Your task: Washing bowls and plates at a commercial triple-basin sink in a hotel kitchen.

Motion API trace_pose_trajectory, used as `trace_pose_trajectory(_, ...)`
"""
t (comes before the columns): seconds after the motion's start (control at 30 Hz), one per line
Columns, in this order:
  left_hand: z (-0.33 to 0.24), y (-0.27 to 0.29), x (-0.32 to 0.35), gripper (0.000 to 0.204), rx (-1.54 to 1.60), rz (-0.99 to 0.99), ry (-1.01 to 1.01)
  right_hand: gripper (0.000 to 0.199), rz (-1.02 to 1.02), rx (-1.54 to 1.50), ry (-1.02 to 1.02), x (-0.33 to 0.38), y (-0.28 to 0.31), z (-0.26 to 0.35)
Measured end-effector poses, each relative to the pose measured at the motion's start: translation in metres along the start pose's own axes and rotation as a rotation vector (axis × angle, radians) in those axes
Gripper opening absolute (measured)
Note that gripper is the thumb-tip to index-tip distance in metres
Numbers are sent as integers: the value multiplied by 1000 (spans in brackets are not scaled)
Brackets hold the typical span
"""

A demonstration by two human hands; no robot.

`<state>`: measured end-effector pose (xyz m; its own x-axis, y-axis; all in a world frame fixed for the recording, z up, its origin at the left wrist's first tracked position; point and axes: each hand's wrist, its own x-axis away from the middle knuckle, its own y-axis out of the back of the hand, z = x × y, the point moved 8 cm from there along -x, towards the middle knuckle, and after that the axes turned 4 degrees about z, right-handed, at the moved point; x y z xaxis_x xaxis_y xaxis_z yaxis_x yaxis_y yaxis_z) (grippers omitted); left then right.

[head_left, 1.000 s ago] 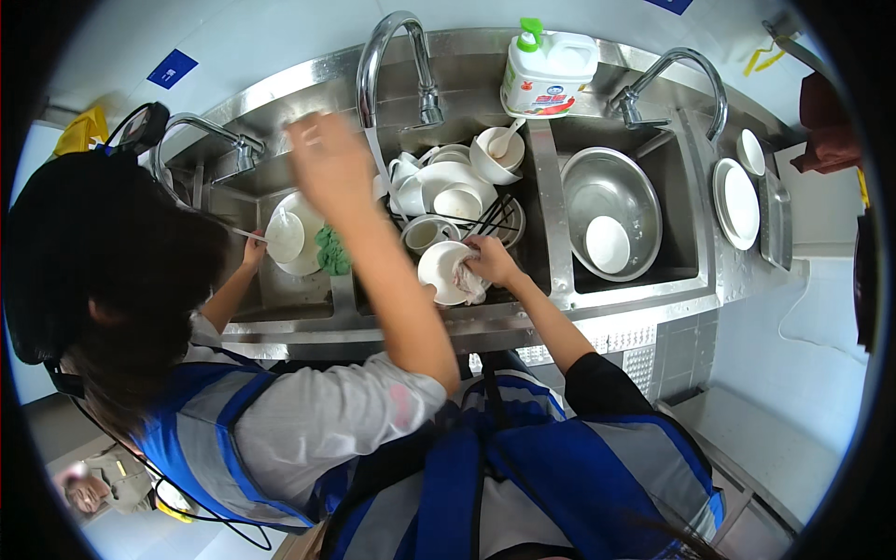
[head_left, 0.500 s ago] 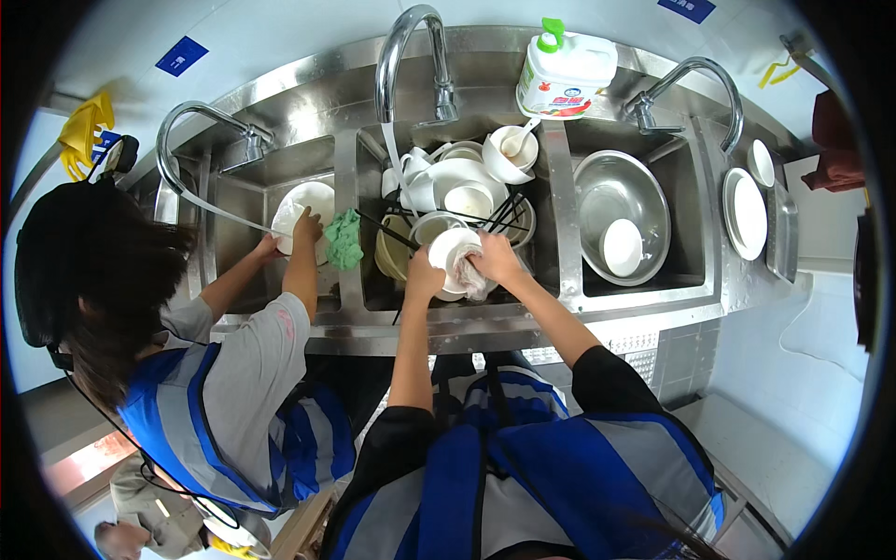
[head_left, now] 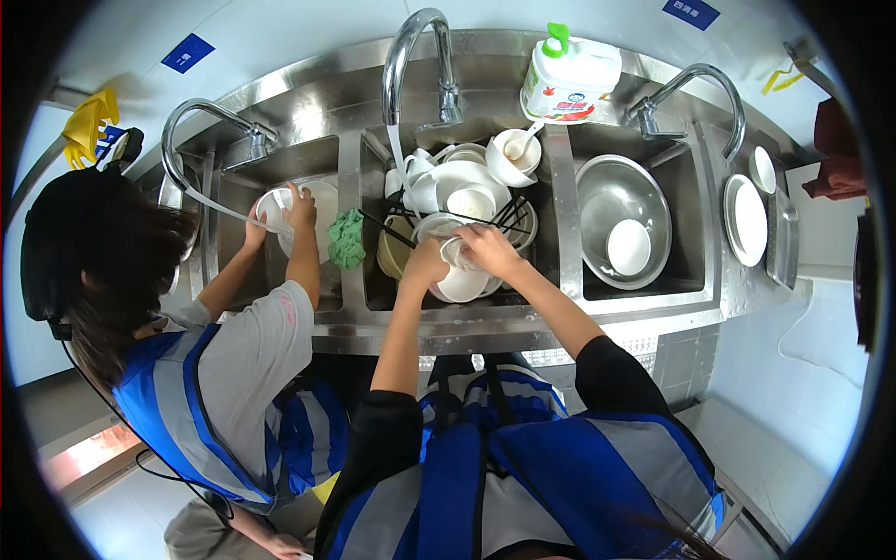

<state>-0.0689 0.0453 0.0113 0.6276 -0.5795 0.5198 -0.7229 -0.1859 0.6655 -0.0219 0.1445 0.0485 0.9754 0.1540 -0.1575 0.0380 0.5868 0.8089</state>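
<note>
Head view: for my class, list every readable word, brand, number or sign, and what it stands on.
Bottle: coloured label print, not copied.
Left sign: white characters on blue, too small and blurred.
Right sign: white characters on blue, not copied.
Blue patch by glove: mostly hidden, unreadable.

Gloss and matt
The metal basin [head_left: 597,201] is shining; the white bowl [head_left: 463,287] is looking smooth, the green cloth [head_left: 346,240] matt.

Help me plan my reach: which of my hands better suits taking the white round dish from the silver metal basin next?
Probably your right hand: it is nearer the silver metal basin holding the white round dish; your left hand is farther.
</note>
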Motion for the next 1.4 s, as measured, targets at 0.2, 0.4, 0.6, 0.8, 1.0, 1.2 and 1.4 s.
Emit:
trace_pose_trajectory(0.2, 8, -18, -9, 34, -51, -128, -54, 38, 4, -54, 53, -2, 1, 6)
trace_pose_trajectory(0.4, -11, 17, 26, 35, 143, -454, 45, 36, -166, -437, -320, 15, 2, -43)
trace_pose_trajectory(0.6, -46, 54, 79, 49, 202, -842, -315, 32, -262, -1532, -635, 61, -31, -72)
trace_pose_trajectory(0.8, -71, 54, 99, 46, -177, -1101, -652, 47, -82, -1980, -493, 50, -14, -46)
trace_pose_trajectory(1.0, -85, 44, 102, 42, -318, -872, -861, 24, -53, -2037, -799, 46, -27, -35)
trace_pose_trajectory(1.2, -49, 44, 96, 63, 272, -873, -492, 27, -192, -2117, -592, 41, -26, -27)
trace_pose_trajectory(1.4, -7, -11, 60, 58, 1986, -12, -325, 34, -169, -2203, -491, 36, -26, -21)
